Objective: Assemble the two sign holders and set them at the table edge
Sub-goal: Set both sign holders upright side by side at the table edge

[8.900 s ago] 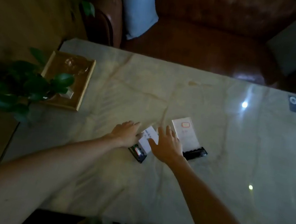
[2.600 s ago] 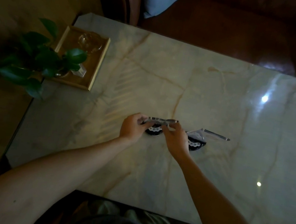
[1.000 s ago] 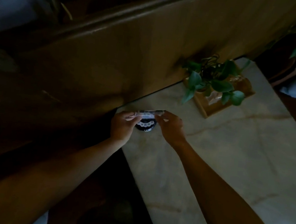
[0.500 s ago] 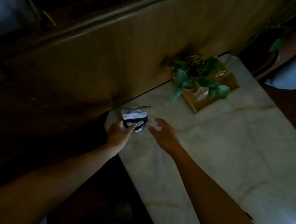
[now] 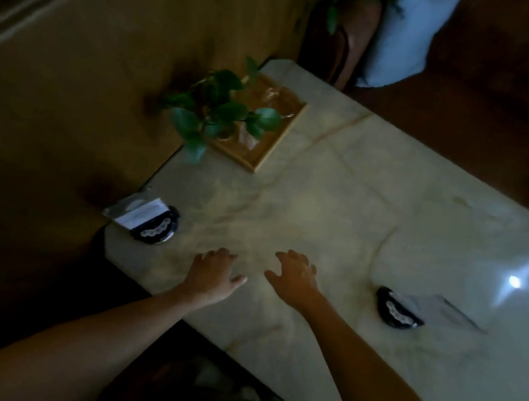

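One sign holder (image 5: pixel 148 222), a black half-round base with a clear panel and white card in it, stands at the near left corner of the marble table (image 5: pixel 339 219). A second sign holder (image 5: pixel 412 310) with the same black base stands further right on the table. My left hand (image 5: pixel 215 274) and my right hand (image 5: pixel 296 276) hover over the table between the two holders, fingers spread, holding nothing. Each hand is well apart from either holder.
A wooden tray (image 5: pixel 267 131) with glassware and a leafy green plant (image 5: pixel 214 112) sits at the table's far left corner. A brown leather sofa (image 5: pixel 500 81) with a pale cushion (image 5: pixel 404 31) lies beyond the table. A wooden wall panel (image 5: pixel 86 68) runs along the left.
My left hand let go of the holder at the table corner and both hands drew back toward the middle. The view swung right, bringing the second holder into sight.
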